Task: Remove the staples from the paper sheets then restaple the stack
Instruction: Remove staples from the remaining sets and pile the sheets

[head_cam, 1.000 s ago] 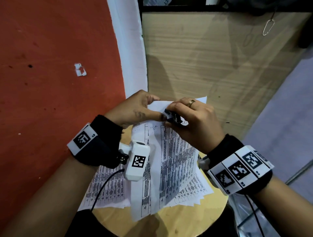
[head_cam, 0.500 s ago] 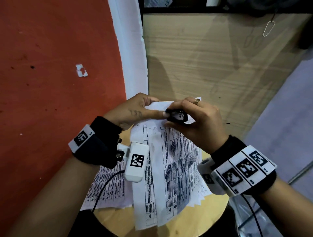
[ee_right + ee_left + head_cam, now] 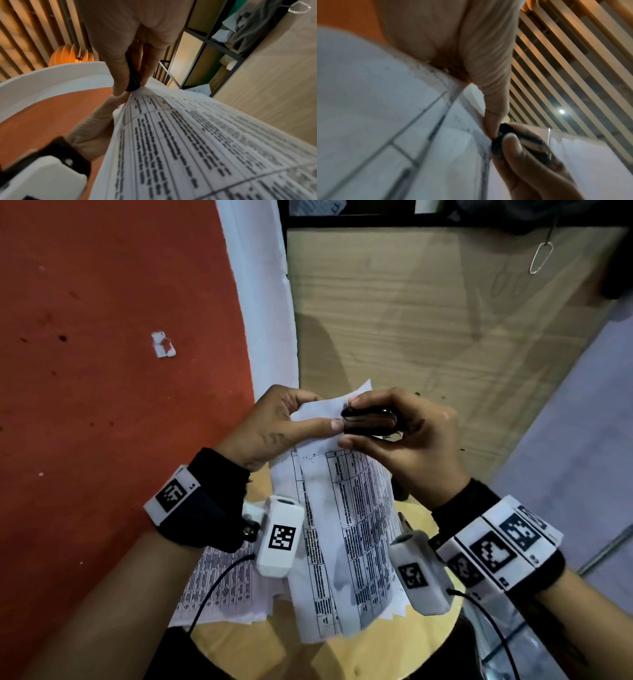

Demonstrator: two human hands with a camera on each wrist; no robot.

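Sheets point(image 3: 346, 508) pinched: left hand point(image 3: 270, 426) (stapler point(image 3: 370, 422) right hand point(image 3: 411, 440)).

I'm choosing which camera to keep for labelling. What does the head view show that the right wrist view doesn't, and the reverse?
Only the head view shows the second pile of printed sheets lying on the round wooden table, both wrist cameras, and the length of the black stapler.

Only the right wrist view shows the shelving behind and the table print close up.

Both show the right hand holding the stapler at the top edge of the held paper sheets, which the left hand pinches.
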